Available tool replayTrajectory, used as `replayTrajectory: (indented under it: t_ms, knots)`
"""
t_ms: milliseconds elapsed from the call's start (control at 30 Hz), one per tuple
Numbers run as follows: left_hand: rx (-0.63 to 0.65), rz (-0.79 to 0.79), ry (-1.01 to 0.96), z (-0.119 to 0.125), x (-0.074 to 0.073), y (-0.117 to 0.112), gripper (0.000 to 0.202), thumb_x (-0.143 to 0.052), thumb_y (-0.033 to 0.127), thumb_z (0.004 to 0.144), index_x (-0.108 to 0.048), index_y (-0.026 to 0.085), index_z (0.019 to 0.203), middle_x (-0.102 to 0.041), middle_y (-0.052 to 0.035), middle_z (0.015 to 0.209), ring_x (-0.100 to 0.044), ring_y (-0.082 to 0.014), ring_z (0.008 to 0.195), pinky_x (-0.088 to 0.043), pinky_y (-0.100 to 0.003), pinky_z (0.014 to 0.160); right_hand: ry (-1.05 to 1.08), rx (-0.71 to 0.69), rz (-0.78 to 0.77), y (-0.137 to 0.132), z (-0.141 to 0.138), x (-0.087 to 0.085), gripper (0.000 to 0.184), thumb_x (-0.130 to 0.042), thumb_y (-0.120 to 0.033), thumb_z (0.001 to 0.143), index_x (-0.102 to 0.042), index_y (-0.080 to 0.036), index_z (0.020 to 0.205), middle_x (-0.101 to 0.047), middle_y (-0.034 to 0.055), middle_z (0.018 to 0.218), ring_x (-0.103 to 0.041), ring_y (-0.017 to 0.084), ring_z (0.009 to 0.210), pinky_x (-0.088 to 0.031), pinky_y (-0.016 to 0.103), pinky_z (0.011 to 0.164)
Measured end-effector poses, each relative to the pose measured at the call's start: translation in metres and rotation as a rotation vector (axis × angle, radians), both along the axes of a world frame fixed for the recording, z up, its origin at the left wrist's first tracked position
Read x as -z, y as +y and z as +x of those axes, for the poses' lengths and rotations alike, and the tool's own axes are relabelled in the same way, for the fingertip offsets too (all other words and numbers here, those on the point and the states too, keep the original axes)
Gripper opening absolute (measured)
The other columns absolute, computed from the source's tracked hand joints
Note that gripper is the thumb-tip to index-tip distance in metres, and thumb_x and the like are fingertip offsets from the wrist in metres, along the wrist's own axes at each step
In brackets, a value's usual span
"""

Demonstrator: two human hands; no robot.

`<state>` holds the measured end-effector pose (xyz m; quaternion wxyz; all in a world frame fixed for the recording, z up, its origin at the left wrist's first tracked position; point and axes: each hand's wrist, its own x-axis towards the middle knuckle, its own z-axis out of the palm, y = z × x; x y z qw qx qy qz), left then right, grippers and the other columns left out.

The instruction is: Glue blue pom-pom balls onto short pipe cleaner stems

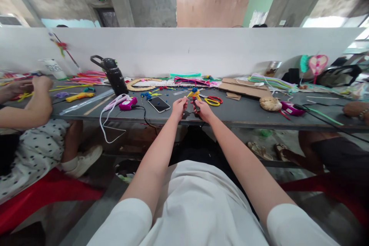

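My left hand [179, 109] is pinched closed just over the table's front edge. Whatever its fingertips hold is too small to make out. Beside it, my right hand [205, 111] is closed around a small dark tool [196, 105], its kind unclear. Just beyond both hands is a fuzzy yellow and blue piece [195, 93]; I cannot tell whether the fingers touch it. Scissors [213, 101] with red and yellow handles lie right of my right hand. A phone [159, 104] lies left of my left hand.
A black bottle [113, 77], a magenta device [127, 103] and a white cord are on the left. Cardboard [245, 87] and pipe cleaners [271, 80] lie at the right. A low white partition [161, 52] runs behind the table. Other people sit on both sides.
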<state>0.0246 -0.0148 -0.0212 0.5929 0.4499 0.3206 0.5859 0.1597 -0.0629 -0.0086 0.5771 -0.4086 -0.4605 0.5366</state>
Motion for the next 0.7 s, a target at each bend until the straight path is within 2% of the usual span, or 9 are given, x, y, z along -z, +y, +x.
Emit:
replayTrajectory:
  t_ms: [100, 167, 233, 333, 467, 600, 700]
  knots:
    - [0.013, -0.027, -0.029, 0.0, -0.002, -0.002, 0.039, -0.076, 0.049, 0.069, -0.066, 0.011, 0.076, -0.054, 0.0022, 0.058, -0.046, -0.0044, 0.049, -0.033, -0.019, 0.048, -0.011, 0.02, 0.007, 0.0, -0.003, 0.001, 0.027, -0.07, -0.043, 0.076, -0.057, -0.019, 0.082, -0.047, -0.0062, 0.056, -0.036, 0.005, 0.04, -0.022, 0.02, 0.037]
    - [0.017, -0.035, -0.038, -0.001, -0.003, -0.003, 0.039, -0.077, 0.048, 0.069, -0.066, 0.011, 0.075, -0.054, 0.0022, 0.058, -0.045, -0.0044, 0.048, -0.033, -0.018, 0.048, -0.032, 0.031, 0.042, 0.0, -0.004, 0.003, 0.027, -0.074, -0.037, 0.073, -0.055, -0.02, 0.081, -0.043, -0.0083, 0.052, -0.03, 0.004, 0.038, -0.02, 0.02, 0.036]
    - [0.016, -0.035, -0.045, 0.0, -0.004, -0.004, 0.039, -0.078, 0.047, 0.069, -0.065, 0.011, 0.074, -0.054, 0.0023, 0.057, -0.045, -0.0044, 0.048, -0.032, -0.019, 0.048, -0.051, 0.028, 0.084, -0.001, -0.004, 0.005, 0.025, -0.074, -0.036, 0.074, -0.056, -0.019, 0.079, -0.045, -0.0072, 0.055, -0.032, 0.004, 0.04, -0.023, 0.019, 0.036]
    - [0.01, -0.029, -0.041, 0.0, -0.005, -0.004, 0.039, -0.078, 0.047, 0.068, -0.065, 0.011, 0.074, -0.054, 0.002, 0.057, -0.044, -0.0046, 0.048, -0.032, -0.019, 0.048, -0.048, 0.01, 0.105, 0.0, -0.002, 0.008, 0.025, -0.065, -0.043, 0.081, -0.06, -0.019, 0.081, -0.056, -0.0018, 0.068, -0.043, 0.006, 0.047, -0.031, 0.019, 0.04]
    - [0.009, -0.017, -0.01, 0.0, -0.002, -0.002, 0.04, -0.077, 0.049, 0.069, -0.065, 0.011, 0.075, -0.054, 0.0016, 0.058, -0.044, -0.0048, 0.048, -0.032, -0.019, 0.048, -0.009, -0.004, 0.042, 0.003, -0.001, 0.007, 0.024, -0.059, -0.041, 0.086, -0.063, -0.018, 0.086, -0.054, -0.0017, 0.066, -0.044, 0.006, 0.047, -0.032, 0.018, 0.04]
    - [0.019, 0.019, 0.022, 0.0, 0.001, -0.002, 0.043, -0.078, 0.051, 0.067, -0.067, 0.011, 0.075, -0.055, 0.001, 0.059, -0.045, -0.0052, 0.05, -0.033, -0.019, 0.049, 0.05, 0.052, -0.088, 0.006, -0.003, 0.001, 0.035, -0.047, -0.042, 0.092, -0.058, -0.015, 0.073, -0.046, -0.0028, 0.055, -0.037, 0.005, 0.041, -0.027, 0.017, 0.037]
    - [0.024, 0.04, 0.046, 0.0, 0.001, -0.003, 0.044, -0.078, 0.052, 0.066, -0.067, 0.011, 0.074, -0.055, 0.001, 0.059, -0.045, -0.0057, 0.05, -0.033, -0.02, 0.05, 0.021, 0.083, -0.122, 0.005, -0.006, -0.004, 0.045, -0.04, -0.049, 0.094, -0.052, -0.016, 0.065, -0.047, -0.0017, 0.052, -0.038, 0.006, 0.04, -0.028, 0.018, 0.037]
